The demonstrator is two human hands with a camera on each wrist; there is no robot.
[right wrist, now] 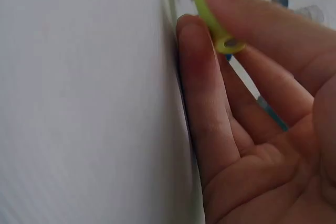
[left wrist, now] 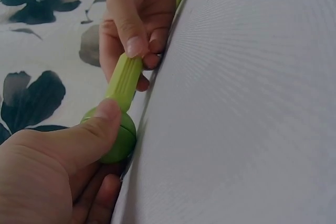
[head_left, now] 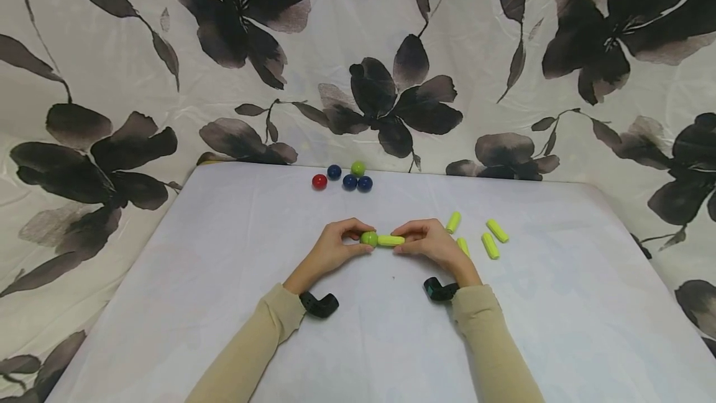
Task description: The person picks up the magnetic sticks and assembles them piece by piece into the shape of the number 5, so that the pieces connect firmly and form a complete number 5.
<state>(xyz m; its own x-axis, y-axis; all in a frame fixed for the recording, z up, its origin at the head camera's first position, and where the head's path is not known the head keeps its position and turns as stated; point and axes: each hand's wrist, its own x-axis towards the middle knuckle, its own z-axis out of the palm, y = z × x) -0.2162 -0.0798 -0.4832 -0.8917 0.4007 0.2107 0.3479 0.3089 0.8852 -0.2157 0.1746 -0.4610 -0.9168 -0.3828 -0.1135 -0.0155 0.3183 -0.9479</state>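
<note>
Between thumb and fingers, my left hand holds a green ball just above the white table. My right hand pinches a yellow-green ribbed rod near its outer end. The rod's other end meets the ball, and the two lie in one line; how deep it sits in the ball I cannot tell. In the left wrist view a seam line runs round the ball, partly under the left thumb. A hole shows in the near end of the rod in the right wrist view.
Several loose rods lie right of and behind my right hand, one partly hidden by it. Near the far table edge sit a red ball, blue balls and another green ball. Behind the white table hangs a flowered cloth.
</note>
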